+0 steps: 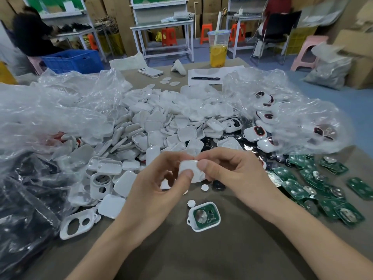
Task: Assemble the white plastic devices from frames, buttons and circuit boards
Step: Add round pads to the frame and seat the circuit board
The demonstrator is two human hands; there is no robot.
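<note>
My left hand and my right hand together pinch a white plastic cover above the table, thumbs pressing on its near face. Below them lies a white frame with a green circuit board seated inside, open side up. Two small white round buttons lie loose nearby. A white frame with two holes rests at the lower left. Green circuit boards are heaped at the right. A big pile of white covers fills the middle.
Crumpled clear plastic bags spread on the left and right. Finished devices with dark buttons sit at the right. A phone, a pen on paper and a drink cup stand at the back. People work at benches behind.
</note>
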